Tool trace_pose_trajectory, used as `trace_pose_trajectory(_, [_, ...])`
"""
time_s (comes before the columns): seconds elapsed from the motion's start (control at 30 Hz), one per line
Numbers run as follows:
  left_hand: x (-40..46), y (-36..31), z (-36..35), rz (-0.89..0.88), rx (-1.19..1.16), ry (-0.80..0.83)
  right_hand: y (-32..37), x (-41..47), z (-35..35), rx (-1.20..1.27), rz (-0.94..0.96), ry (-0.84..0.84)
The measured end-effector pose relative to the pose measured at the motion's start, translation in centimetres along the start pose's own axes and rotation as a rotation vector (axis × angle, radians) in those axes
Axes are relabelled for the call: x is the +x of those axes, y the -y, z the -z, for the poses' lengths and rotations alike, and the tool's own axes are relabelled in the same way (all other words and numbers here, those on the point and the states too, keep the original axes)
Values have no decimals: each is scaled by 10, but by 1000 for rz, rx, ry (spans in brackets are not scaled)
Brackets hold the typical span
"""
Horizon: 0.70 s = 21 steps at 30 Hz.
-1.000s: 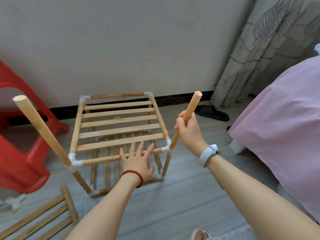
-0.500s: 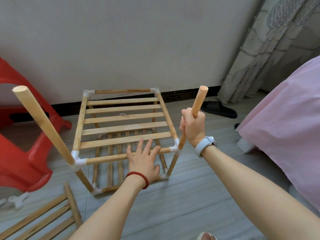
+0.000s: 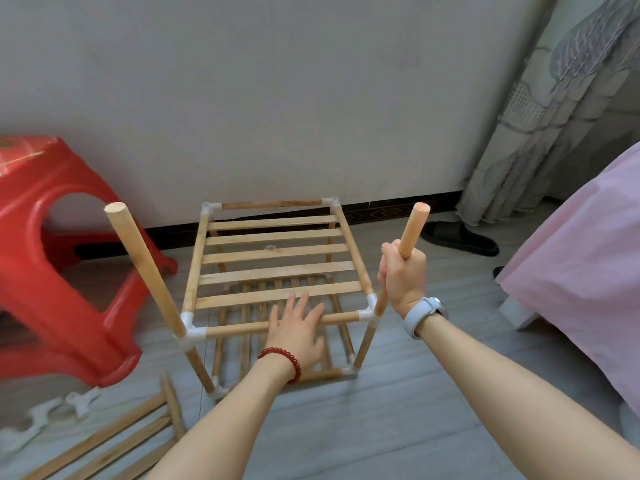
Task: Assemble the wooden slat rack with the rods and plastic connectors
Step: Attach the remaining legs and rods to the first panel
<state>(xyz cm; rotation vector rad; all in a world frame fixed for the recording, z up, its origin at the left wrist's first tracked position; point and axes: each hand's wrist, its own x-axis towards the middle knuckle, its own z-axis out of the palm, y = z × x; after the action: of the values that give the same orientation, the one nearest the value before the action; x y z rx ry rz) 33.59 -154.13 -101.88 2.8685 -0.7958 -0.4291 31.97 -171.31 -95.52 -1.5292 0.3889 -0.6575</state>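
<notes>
Head view: right hand (image 3: 403, 275) around rod (image 3: 412, 230).

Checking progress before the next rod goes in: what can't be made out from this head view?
- Rod end seating in the white corner connector: hidden by the right hand.
- Spare slat panel: cut off by the bottom edge.
- Loose white connectors: blurred.
- Front rail middle: covered by the left hand.

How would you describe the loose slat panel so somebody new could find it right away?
Start at the red stool on the left and drop to the floor in front of it. The spare slat panel lies flat there, at the bottom left corner. Unlike the standing rack, it has no upright rods.
</notes>
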Motion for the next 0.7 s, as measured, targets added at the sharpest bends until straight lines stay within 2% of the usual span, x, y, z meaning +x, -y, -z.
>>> trace_pose_trajectory(0.1, [-12,23,2,72,59,-41,2,-4,-7,-102,-48,-14])
trace_pose_trajectory(0.23, [-27,51,3,151,14,-76,-2,-29,-16,-236,-115,37])
trace_pose_trajectory(0.5, [-34,80,2,176,13,-227,-8,-42,-36,-131,-124,-213])
trace_pose_trajectory(0.7, [-21,76,-12,149,-67,-373,-16,-24,-32,-223,-114,-238])
